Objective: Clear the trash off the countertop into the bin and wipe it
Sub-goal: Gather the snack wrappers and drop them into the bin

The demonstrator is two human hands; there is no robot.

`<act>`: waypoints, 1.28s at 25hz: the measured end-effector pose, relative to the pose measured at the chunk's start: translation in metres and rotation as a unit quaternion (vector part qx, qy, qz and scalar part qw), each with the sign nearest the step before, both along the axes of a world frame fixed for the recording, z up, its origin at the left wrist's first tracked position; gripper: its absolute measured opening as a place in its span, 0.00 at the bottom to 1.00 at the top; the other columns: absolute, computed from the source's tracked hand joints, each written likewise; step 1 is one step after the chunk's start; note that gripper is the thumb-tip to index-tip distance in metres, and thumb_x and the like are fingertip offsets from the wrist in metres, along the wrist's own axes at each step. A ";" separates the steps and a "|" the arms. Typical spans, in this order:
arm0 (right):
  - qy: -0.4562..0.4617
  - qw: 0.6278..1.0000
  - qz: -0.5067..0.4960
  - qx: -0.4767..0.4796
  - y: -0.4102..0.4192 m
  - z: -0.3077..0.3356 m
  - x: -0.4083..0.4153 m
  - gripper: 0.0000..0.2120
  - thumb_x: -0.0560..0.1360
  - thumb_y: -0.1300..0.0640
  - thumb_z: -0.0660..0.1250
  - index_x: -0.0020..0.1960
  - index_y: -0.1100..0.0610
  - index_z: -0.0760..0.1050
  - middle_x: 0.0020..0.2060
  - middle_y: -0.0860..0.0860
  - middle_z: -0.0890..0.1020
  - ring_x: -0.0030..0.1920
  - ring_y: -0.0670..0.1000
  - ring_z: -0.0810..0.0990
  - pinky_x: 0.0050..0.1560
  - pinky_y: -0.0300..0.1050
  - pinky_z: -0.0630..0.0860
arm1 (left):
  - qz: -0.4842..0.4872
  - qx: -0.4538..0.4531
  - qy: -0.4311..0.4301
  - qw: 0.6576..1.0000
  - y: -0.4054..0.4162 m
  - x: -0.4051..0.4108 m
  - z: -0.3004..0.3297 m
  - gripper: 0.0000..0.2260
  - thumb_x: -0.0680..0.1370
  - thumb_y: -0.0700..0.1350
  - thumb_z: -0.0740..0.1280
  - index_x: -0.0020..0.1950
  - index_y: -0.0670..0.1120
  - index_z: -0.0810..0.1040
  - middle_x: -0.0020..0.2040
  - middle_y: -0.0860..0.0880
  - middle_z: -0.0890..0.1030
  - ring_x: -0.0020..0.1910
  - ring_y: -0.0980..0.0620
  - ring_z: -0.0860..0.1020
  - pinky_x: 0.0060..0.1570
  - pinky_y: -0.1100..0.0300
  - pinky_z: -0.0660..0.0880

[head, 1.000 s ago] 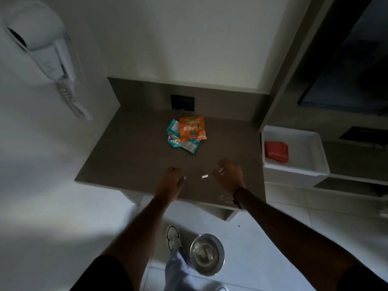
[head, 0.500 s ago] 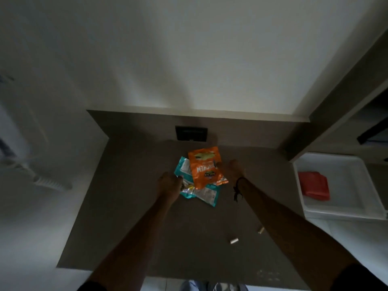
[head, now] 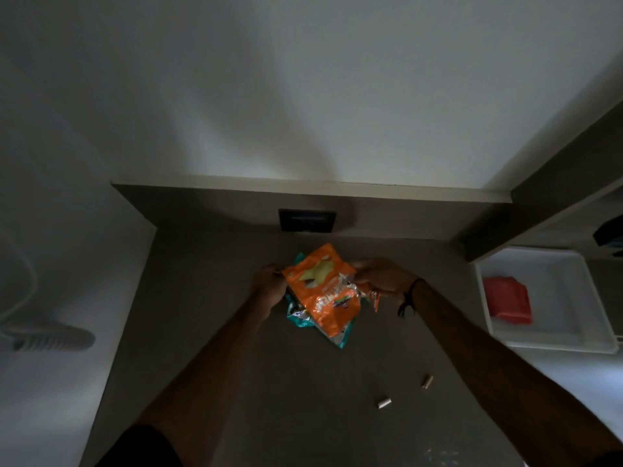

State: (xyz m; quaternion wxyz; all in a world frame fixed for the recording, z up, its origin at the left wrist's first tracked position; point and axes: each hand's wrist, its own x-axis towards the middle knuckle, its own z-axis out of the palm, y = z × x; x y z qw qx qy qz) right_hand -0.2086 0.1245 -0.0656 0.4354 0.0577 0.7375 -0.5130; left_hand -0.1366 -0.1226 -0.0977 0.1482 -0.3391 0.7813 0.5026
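- Two hands, left hand [head: 269, 286] and right hand [head: 381, 278], each pinching a side of one crinkled orange foil snack packet [head: 322, 294].
- One teal wrapper [head: 298, 316] beneath, on the brown countertop [head: 209, 298].
- Two small pale cylindrical butts [head: 384, 403] lying nearer, right.

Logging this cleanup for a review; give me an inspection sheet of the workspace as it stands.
Surface: brown countertop, dim light, faint specks near front edge.
Job's things: orange snack bag on teal wrappers; bin and wipe not in view.
Clutter: two small butt-like stubs.
Hands: left hand and right hand grip the bag's opposite edges.
Cables: coiled cord at left wall.
Surroundings: dark wall socket; white tray holding red packet.
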 end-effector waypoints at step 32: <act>0.122 0.952 0.227 0.165 0.244 -0.002 0.339 0.14 0.72 0.55 0.76 0.54 0.61 0.84 0.55 0.58 0.86 0.54 0.56 0.85 0.44 0.46 0.82 | -0.300 -0.359 0.001 0.884 0.202 0.310 -0.021 0.36 0.81 0.60 0.55 0.82 0.40 0.52 0.83 0.36 0.51 0.82 0.33 0.52 0.79 0.34 0.54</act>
